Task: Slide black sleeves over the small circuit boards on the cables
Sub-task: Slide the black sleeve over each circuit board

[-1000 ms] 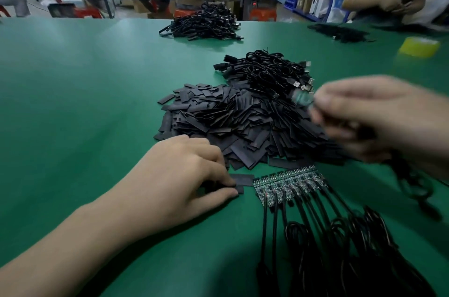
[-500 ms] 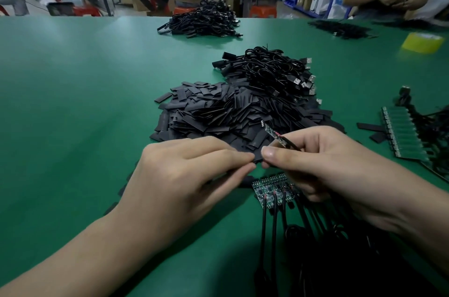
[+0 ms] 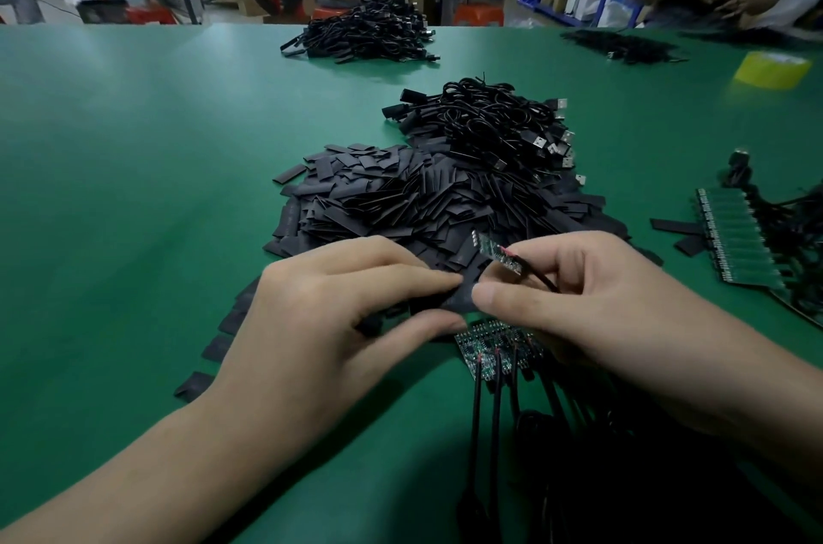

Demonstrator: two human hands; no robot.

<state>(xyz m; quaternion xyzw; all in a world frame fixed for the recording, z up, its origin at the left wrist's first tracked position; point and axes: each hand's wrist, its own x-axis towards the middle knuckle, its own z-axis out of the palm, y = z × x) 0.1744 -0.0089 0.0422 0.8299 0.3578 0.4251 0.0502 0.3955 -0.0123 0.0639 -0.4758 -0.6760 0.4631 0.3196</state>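
Black sleeve (image 3: 450, 300): one piece of flat, thin-walled tube, just on the near side of the sleeve pile (image 3: 392, 205), pinched between thumb and forefinger of the left hand (image 3: 320, 321). Judged very light, soft and limp. It lies collapsed, so its mouth likely needs a squeeze on the long edges to gape. Best held by those edges, leaving the mouth free. Companion item: small circuit board (image 3: 496, 255), tilted at the pile's near edge and not yet inside the sleeve. It is held up by the right hand (image 3: 579, 303), whose fingers curl on the black cable (image 3: 541, 278) just behind the board, the thumb tip lying against the sleeve. Board judged stiff and light, with joints that may snag, so take hold at the cable. A row of boards (image 3: 494, 343) awaits nearer than the pile, beneath both hands.
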